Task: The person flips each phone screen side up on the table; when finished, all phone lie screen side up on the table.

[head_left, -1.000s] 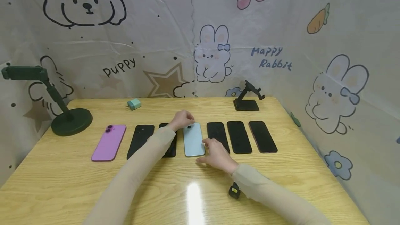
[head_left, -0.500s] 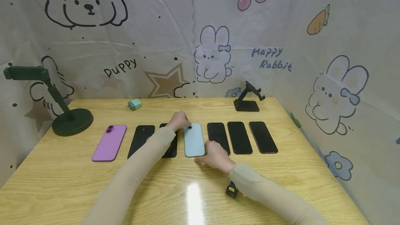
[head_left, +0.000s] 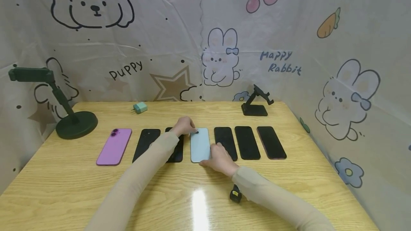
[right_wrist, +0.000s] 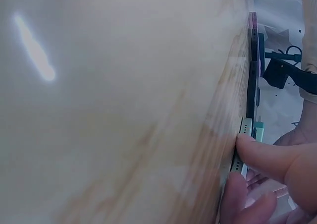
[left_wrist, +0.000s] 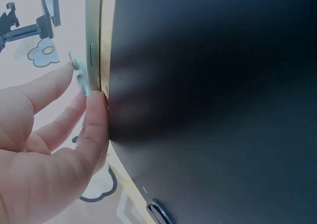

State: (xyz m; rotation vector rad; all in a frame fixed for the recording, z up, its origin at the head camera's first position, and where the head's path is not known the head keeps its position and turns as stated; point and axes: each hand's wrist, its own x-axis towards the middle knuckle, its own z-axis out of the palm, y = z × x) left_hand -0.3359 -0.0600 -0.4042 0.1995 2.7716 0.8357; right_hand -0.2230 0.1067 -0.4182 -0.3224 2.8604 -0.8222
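While my left hand (head_left: 184,126) and right hand (head_left: 221,158) pinch opposite corners of this pale-blue smartphone (head_left: 199,147), only the right wrist view reveals bottom-edge holes (right_wrist: 245,127) beside my thumb (right_wrist: 267,157)!

Both arms: we see long, plain, pale beige sleeves, left sleeve (head_left: 141,177) and right sleeve (head_left: 273,193), lightly creased, ending in fitted cuffs. Left hand (head_left: 183,126) and right hand (head_left: 221,158) bare. At right forearm, small black device (head_left: 236,195) with yellow patch (head_left: 236,193); at left, we note dark, blocky unit (right_wrist: 277,74).
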